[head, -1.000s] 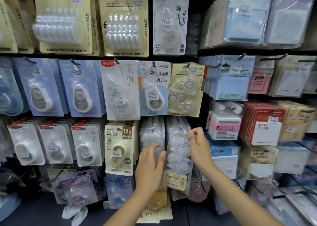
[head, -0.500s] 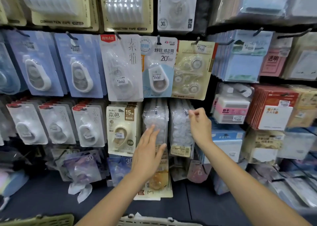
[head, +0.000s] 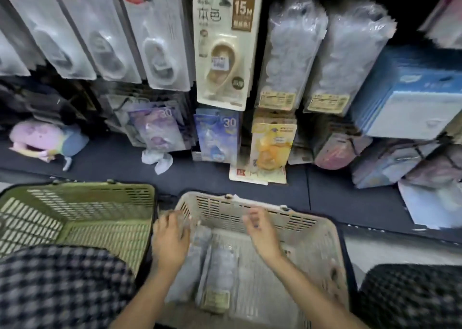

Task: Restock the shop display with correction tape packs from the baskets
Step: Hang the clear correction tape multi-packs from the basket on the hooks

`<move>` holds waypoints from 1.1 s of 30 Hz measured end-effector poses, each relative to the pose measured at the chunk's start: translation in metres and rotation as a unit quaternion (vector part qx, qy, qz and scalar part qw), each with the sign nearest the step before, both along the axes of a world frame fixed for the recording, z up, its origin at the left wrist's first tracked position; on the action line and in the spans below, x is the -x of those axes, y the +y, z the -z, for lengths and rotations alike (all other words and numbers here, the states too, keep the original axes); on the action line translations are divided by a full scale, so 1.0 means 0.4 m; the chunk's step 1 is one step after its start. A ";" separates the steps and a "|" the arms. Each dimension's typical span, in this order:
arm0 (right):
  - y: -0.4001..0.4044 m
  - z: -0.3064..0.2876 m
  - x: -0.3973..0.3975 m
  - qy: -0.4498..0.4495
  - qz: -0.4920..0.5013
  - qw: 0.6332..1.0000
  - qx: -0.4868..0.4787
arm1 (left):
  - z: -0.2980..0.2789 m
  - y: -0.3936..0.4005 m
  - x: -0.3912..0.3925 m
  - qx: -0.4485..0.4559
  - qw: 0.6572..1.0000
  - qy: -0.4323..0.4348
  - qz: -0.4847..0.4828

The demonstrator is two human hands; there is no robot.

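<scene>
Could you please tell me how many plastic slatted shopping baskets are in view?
2: an olive-green slatted plastic basket at the lower left, and a beige slatted plastic basket beside it, below both hands. Others may lie out of frame.

The beige basket [head: 295, 218] and green basket [head: 82, 201] are showing matt slotted plastic. Glossy clear film is wrapping the correction tape packs [head: 220, 261], and the shelf packs [head: 290, 53] are gleaming likewise.

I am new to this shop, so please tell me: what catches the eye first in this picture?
Two hands, the left hand and the right hand, reach into the beige basket, where clear packs lie. Beside it stands a green basket. Above, a cream 15M pack hangs on the display.
</scene>
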State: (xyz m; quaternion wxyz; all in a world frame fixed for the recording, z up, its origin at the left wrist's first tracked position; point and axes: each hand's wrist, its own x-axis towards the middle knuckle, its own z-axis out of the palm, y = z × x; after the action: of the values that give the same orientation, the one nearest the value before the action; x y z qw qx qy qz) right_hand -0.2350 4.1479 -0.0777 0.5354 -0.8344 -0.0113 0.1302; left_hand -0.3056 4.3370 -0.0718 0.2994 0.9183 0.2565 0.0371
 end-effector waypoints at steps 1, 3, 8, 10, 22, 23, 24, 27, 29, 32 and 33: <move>0.026 0.067 0.029 0.062 -0.034 0.997 0.019 | 0.019 0.012 0.005 -0.001 1.000 0.008 -0.018; 0.074 0.171 0.085 0.161 -0.088 0.982 0.049 | 0.045 0.027 0.008 -0.006 1.000 0.011 -0.024; 0.188 0.281 0.199 0.243 -0.125 0.956 0.106 | 0.091 0.068 0.036 0.033 0.999 -0.018 0.001; 0.234 0.289 0.224 0.278 -0.124 0.944 0.124 | 0.093 0.079 0.038 0.062 0.998 -0.022 0.008; 0.300 0.239 0.178 0.551 0.060 0.828 -0.090 | 0.091 0.065 0.071 0.065 0.991 -0.087 0.073; 0.277 0.233 0.174 0.529 0.053 0.844 -0.067 | 0.095 0.051 0.075 0.075 0.990 -0.098 0.073; 0.249 0.228 0.172 0.509 0.049 0.858 -0.054 | 0.100 0.036 0.079 0.098 0.988 -0.101 0.067; 0.167 0.228 0.170 0.419 0.032 0.907 0.014 | 0.134 -0.007 0.081 0.180 0.983 -0.029 0.021; 0.134 0.240 0.175 0.334 0.040 0.938 0.077 | 0.178 -0.025 0.086 0.202 0.976 0.075 -0.011; 0.129 0.272 0.184 0.279 0.056 0.949 0.138 | 0.233 -0.038 0.096 0.226 0.953 0.199 -0.042; 0.135 0.287 0.186 0.283 0.050 0.947 0.144 | 0.246 -0.042 0.096 0.235 0.946 0.219 -0.049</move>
State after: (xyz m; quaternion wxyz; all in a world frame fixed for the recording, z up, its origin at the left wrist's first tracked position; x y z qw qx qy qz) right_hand -0.3094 4.2018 -0.1923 0.3969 -0.8307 0.2012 0.3345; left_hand -0.3439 4.3200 -0.1702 0.4406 0.7939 0.3621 -0.2111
